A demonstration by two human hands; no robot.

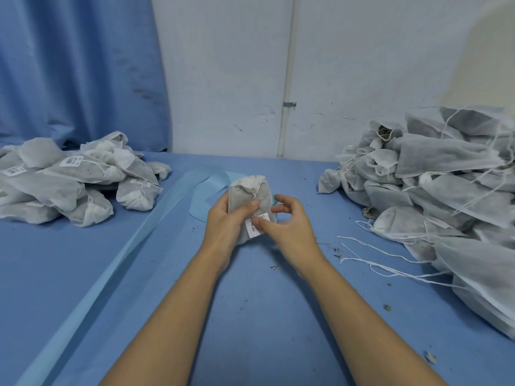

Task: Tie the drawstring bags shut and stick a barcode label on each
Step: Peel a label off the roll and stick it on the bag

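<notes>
You are holding one white drawstring bag (245,190) upright over the middle of the blue table (250,316), neck gathered at the top. Your left hand (223,218) is gripping it from the left side, fingers wrapped behind and thumb lying across the front near the knotted string. Your right hand (292,232) is pressing its thumb onto a white barcode label (252,231) on the lower front of the bag; its upper fingers are loosely curled and apart from the fabric, and the lower fingers are hidden, so it is unclear whether they are touching the bag.

A heap of tied bags (72,179), several showing labels, is lying along the table's left edge towards the far corner. A larger heap of unlabelled bags (446,176) is sitting along the right edge, with loose white strings (370,257) trailing out onto the table surface. A pale blue backing strip (111,263) is running from the near left corner up to the centre, ending behind the held bag. Small dry plant crumbs (430,358) are lying near the right edge. Beyond the far edge, a blue curtain (78,65) is hanging on the left beside a white wall (362,51).
</notes>
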